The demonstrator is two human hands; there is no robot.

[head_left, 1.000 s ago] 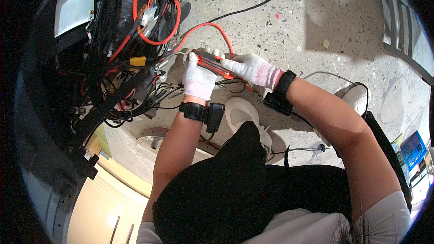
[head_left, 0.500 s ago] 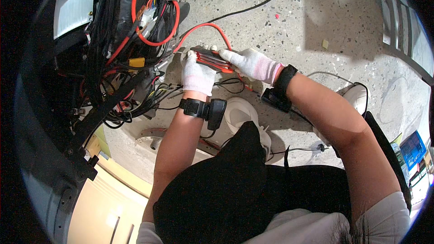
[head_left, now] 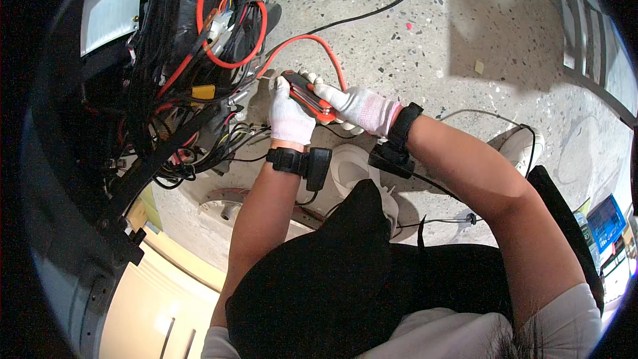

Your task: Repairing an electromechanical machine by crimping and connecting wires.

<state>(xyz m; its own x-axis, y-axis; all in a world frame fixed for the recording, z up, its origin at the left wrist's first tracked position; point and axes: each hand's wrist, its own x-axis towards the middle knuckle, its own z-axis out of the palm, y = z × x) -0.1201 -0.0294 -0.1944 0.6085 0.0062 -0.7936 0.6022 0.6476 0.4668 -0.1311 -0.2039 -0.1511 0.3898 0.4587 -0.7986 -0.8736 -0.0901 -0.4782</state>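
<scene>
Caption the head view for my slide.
Gloved left hand and right hand hold a red-and-black folding tool beside tangled cables.

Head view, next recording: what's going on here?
A person in white gloves grips a red-and-black folding tool with both the left hand and the right hand. The tool is held above the speckled floor. A red cable arcs just beyond the hands, and a tangle of mostly black cables lies to their left.

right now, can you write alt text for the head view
A white-gloved left hand holds a red-and-black tool, and the gloved right hand touches it, above a speckled floor. Black and red cables lie tangled to the left.
</scene>
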